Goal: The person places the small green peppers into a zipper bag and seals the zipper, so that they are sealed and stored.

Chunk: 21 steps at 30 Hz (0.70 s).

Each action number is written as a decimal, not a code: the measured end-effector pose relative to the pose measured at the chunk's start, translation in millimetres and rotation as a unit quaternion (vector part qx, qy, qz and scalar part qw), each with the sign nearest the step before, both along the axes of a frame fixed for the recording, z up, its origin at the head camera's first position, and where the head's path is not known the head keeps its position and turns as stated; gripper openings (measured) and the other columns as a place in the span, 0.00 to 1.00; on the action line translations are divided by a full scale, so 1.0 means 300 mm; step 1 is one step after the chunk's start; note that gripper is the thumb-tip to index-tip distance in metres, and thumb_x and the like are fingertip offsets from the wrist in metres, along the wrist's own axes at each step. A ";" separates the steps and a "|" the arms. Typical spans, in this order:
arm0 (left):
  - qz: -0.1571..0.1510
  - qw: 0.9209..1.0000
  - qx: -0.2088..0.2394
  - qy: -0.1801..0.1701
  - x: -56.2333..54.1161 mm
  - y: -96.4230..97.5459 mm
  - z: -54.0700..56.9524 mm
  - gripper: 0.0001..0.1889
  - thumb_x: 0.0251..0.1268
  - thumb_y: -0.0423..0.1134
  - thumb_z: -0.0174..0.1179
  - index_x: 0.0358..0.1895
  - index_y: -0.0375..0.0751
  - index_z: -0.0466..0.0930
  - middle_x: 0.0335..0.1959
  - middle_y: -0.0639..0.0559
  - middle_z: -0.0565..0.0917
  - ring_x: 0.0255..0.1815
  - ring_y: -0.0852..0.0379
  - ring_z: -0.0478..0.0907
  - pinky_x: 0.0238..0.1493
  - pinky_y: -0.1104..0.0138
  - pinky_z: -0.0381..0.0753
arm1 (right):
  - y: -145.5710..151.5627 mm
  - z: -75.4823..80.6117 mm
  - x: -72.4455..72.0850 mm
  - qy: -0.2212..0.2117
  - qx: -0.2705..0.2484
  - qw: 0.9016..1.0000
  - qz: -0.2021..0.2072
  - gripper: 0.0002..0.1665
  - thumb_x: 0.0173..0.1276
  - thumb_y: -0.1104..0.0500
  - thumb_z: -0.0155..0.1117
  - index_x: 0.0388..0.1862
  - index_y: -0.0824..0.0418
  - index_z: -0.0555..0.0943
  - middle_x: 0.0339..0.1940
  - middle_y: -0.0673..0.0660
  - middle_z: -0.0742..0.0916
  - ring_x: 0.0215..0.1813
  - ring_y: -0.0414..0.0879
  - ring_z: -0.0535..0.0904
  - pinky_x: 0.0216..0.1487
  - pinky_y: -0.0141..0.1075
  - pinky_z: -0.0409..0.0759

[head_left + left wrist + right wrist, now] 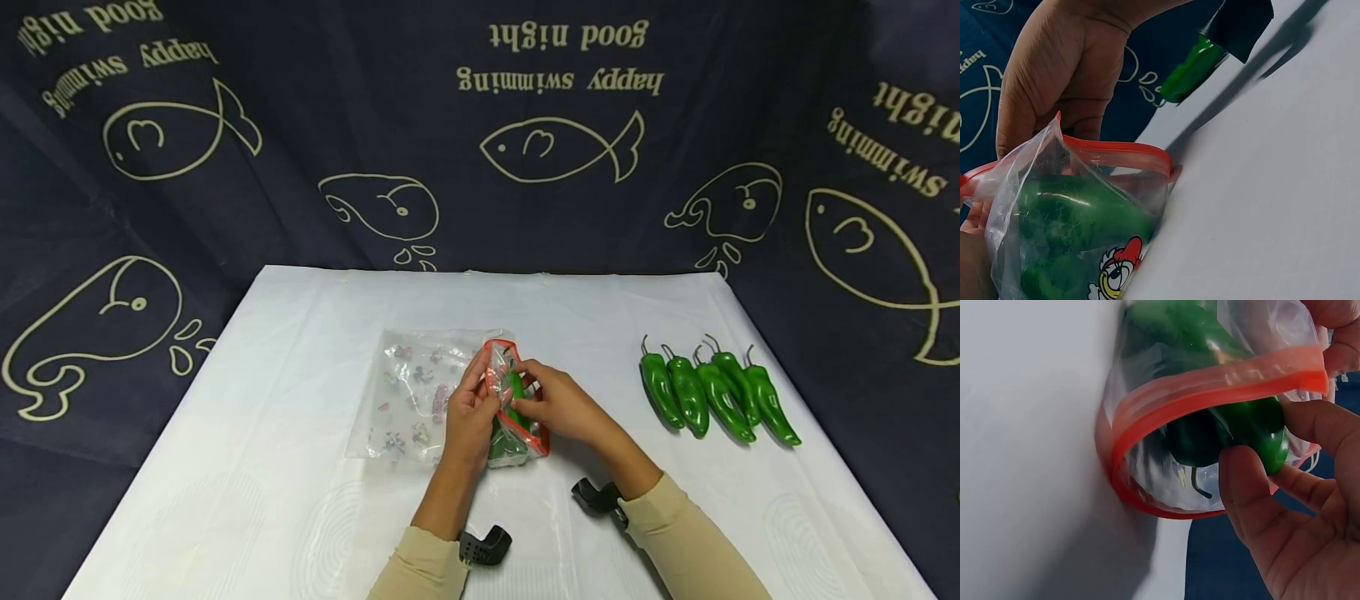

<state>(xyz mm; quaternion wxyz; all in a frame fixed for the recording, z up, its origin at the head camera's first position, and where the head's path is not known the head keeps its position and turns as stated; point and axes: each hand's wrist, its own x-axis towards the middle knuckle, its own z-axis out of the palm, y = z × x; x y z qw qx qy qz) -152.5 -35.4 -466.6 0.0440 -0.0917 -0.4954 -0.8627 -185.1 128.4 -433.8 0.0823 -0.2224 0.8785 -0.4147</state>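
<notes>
A clear bag [1005,244] with a red rim [1124,152] filled the lower left, green peppers [1079,206] showing through its side above a printed cartoon bird [1117,275]. Part of the left hand [972,259] showed beside it, while the right hand [1063,75] hung from above, fingertips hidden behind the rim. Beyond the white table's [1260,175] long shadow [1210,112], another pepper [1190,72] was partly covered by a dark object [1240,28]

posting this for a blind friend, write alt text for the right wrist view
The right hand's grip holds a green pepper at the red-edged mouth of a clear plastic bag. Another pepper sits inside, stem showing; part of the left hand shows at upper right.
</notes>
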 end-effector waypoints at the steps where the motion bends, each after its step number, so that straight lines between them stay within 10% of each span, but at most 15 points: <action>1: 0.001 1.000 -0.001 0.001 0.000 0.000 0.000 0.36 0.61 0.17 0.49 0.75 0.40 0.63 0.78 0.51 0.58 0.72 0.44 0.64 0.57 0.67 0.78 | -0.002 -0.001 0.000 0.000 0.001 1.000 0.001 0.27 0.64 0.60 0.69 0.62 0.62 0.76 0.44 0.58 0.84 0.35 0.44 0.80 0.35 0.37 0.80; 21: 0.010 0.999 0.002 -0.052 -0.013 0.000 -0.009 0.37 0.60 0.18 0.50 0.74 0.46 0.66 0.75 0.38 0.63 0.69 0.43 0.68 0.55 0.63 0.80 | -0.001 -0.017 0.012 -0.017 0.017 0.996 -0.091 0.21 0.63 0.60 0.65 0.55 0.64 0.78 0.36 0.54 0.82 0.25 0.41 0.76 0.26 0.36 0.77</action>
